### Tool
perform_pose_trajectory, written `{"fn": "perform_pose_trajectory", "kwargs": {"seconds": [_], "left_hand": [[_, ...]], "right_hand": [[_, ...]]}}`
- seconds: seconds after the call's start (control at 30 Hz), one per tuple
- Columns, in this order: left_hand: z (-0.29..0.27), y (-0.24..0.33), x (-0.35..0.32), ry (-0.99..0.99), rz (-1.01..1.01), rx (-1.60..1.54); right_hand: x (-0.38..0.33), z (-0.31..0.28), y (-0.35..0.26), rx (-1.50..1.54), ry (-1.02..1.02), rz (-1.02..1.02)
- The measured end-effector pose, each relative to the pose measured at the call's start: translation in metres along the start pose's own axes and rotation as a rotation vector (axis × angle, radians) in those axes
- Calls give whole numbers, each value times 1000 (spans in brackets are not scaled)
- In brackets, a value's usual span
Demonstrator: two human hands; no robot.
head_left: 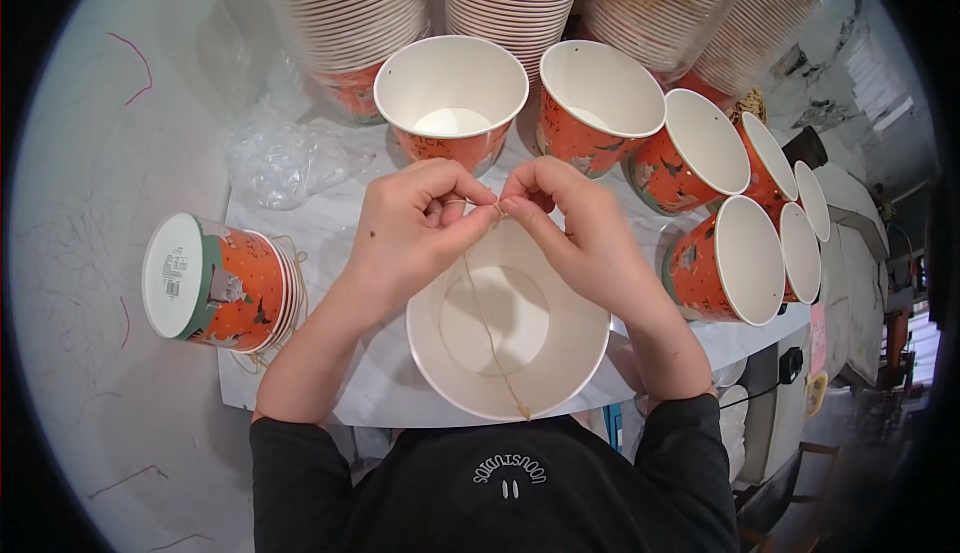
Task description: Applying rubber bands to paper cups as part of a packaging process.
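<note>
A white-lined paper bucket (pixel 575 353) stands in front of me at the table's near edge, its mouth facing up. Thin tan string (pixel 489 338) runs across its opening from a knot at the near rim to my fingers at the far rim. My left hand (pixel 425 218) pinches the string between thumb and forefinger. Fingertip to fingertip with it, my right hand (pixel 560 215) is closed in a pinch on the string too. The fingertips hide the far rim and the string's end there.
Several orange-printed buckets, one of them a bucket (pixel 450 83) straight ahead, stand behind and to the right. Tall nested stacks (pixel 345 3) line the back. Crumpled clear plastic (pixel 285 158) lies back left. At left, nested buckets (pixel 235 283) rest on their side near loose string (pixel 265 353).
</note>
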State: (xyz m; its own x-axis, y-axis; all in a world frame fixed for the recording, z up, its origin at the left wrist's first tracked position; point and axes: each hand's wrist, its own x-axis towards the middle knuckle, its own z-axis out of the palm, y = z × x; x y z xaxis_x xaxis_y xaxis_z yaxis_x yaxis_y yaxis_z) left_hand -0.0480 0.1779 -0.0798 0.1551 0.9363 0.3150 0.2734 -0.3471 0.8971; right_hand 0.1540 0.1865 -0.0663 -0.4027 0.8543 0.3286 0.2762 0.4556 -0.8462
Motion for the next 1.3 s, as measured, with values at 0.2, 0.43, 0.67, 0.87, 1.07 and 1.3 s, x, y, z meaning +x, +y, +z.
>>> {"fn": "perform_pose_trajectory", "kwargs": {"seconds": [0.2, 0.43, 0.67, 0.87, 1.07, 1.3], "left_hand": [[2, 0, -2, 26, 5, 57], [3, 1, -4, 81, -1, 55], [-3, 8, -2, 21, -20, 106], [-9, 14, -1, -74, -102, 60], [-14, 16, -4, -154, -52, 125], [-17, 12, -4, -158, -115, 75]], "right_hand": [[0, 0, 0, -175, -8, -105], [0, -1, -4, -174, -13, -147], [-1, -4, -2, -133, -37, 5], [2, -5, 4, -125, -57, -22], [3, -7, 9, 45, -98, 85], [5, -7, 11, 184, -111, 160]]}}
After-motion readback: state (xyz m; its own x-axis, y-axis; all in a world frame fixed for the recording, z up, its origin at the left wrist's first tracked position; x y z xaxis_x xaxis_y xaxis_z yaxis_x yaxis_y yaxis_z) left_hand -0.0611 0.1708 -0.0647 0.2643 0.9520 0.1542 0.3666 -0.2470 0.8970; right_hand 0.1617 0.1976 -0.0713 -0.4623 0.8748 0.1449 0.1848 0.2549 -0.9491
